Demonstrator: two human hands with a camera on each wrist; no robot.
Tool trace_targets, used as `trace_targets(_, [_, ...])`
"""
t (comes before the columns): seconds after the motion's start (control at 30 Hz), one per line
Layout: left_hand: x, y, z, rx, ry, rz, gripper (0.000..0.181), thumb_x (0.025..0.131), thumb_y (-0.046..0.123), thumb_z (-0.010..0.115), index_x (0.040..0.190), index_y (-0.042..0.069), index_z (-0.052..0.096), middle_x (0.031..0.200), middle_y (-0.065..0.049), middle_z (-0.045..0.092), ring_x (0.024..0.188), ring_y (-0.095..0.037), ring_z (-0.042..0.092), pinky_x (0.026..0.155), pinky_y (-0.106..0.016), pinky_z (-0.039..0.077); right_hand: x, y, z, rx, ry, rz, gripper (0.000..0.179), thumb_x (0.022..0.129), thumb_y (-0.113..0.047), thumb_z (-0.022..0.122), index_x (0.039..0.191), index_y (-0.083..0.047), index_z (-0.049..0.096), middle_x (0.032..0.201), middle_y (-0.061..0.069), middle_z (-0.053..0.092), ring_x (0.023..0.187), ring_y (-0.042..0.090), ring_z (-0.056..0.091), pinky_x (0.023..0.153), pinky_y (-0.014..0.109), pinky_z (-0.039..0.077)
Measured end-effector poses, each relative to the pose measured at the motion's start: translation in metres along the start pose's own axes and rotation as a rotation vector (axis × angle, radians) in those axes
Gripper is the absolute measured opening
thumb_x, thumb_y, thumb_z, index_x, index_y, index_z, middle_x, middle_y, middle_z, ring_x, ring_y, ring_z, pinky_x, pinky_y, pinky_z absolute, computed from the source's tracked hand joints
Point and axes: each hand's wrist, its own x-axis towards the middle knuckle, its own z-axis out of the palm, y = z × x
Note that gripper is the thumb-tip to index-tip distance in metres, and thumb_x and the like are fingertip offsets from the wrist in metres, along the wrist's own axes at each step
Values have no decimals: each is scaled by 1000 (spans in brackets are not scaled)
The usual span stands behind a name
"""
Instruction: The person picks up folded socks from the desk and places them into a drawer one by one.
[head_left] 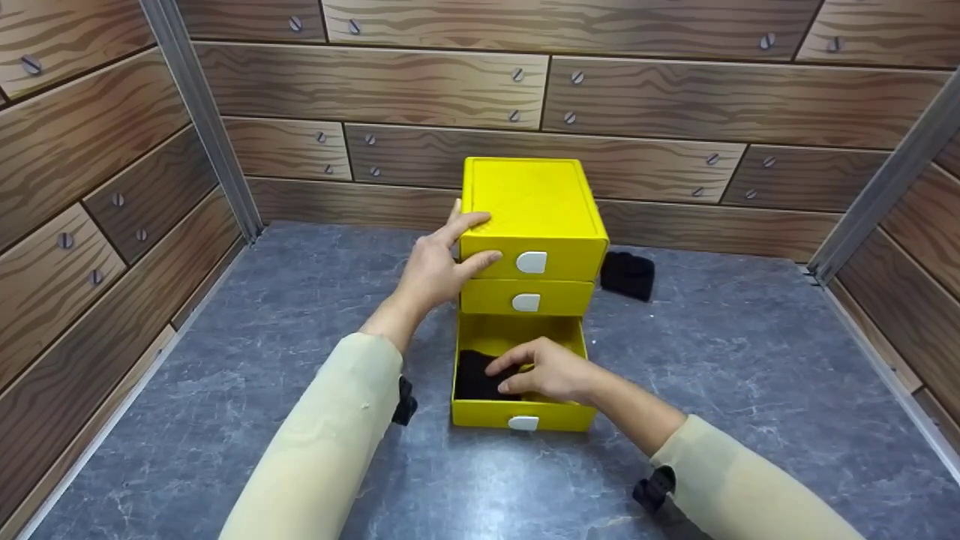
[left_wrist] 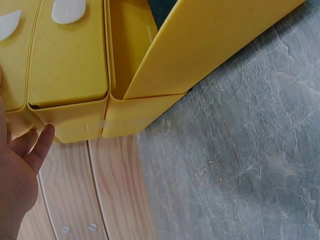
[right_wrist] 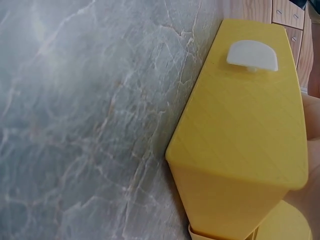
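A yellow unit of three stacked drawers [head_left: 529,199] stands on the floor, with its bottom drawer [head_left: 480,414] pulled out. Inside that drawer lies a folded black cloth [head_left: 474,375] at the left side. My right hand [head_left: 553,371] reaches into the drawer over the cloth, thumb and index finger apart with their tips at its right part. Against the unit's upper left side rests my left hand [head_left: 433,270], its thumb on the top drawer's front and a finger over the top edge. The right wrist view shows the open drawer's front with a white handle [right_wrist: 252,55].
Another folded black cloth [head_left: 628,276] lies on the grey marbled surface [head_left: 712,360] to the right of the unit. Wood-patterned walls [head_left: 420,82] with metal corner posts [head_left: 202,112] enclose the space at the back and sides. The two upper drawers [head_left: 487,298] are closed.
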Motion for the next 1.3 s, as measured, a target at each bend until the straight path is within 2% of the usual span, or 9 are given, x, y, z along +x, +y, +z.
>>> trace_targets(0.1, [-1,-1,-1,-6,-2,-6,64,96,48,76,155,33,56,174,0,23,151,-25,44,117,-42,43,0,1,1,10,-27,-2,23,99,-17,77,121,-12,81,122,4,76,90,14,62,76,27,52])
trace_targets(0.23, [-2,-2,-2,-3,-2,-8,64,96,48,76,155,33,56,175,-2,22,150,-26,45,116,-43,44,0,0,0,19,-50,-13,24,101,-18,75,123,-12,81,123,3,76,91,14,61,78,27,52])
trace_targets(0.4, [-1,-4,-2,3,3,-5,64,96,48,76,155,33,56,175,-4,23,149,-27,46,115,-44,45,-1,-1,-3,68,-68,-12,27,102,-17,74,127,-10,78,111,5,77,71,12,58,67,24,50])
trace_targets(0.5, [-1,-4,-3,5,4,-6,64,96,48,76,155,33,56,174,-4,23,148,-27,47,115,-44,45,-2,-1,-6,90,-75,-13,29,102,-16,74,130,-7,77,112,8,77,68,12,56,64,22,49])
trace_targets(0.67, [-1,-5,-4,7,1,-13,64,96,49,76,155,33,56,174,-1,21,148,-27,47,115,-44,45,-8,-4,-12,50,-72,-47,34,103,-16,73,136,-6,73,132,10,73,89,18,67,79,27,56])
trace_targets(0.8, [-1,-4,-4,2,0,-17,64,96,49,76,155,33,56,174,-1,22,147,-28,49,115,-45,46,-18,-8,-21,-2,-55,-92,37,104,-18,71,139,-5,71,134,12,72,110,29,71,96,39,57])
trace_targets(0.93, [-1,-4,-3,-2,4,-1,63,97,49,76,154,32,57,174,-5,24,145,-28,52,114,-45,46,-34,-12,-40,-39,-29,-145,37,105,-20,71,137,-2,71,132,15,73,122,30,68,103,38,54])
trace_targets(1.1, [-2,-3,-2,-4,1,9,63,97,47,77,155,31,57,175,-5,22,147,-28,49,116,-43,44,-60,-9,-79,-11,39,-184,34,103,-19,74,133,-4,73,125,14,75,115,27,72,97,34,58])
trace_targets(1.3, [0,-1,0,-10,-7,20,64,97,47,76,156,31,56,175,-6,22,148,-29,47,116,-43,44,-85,10,-133,42,251,-136,36,102,-20,74,135,-5,71,125,15,75,110,24,73,95,34,58])
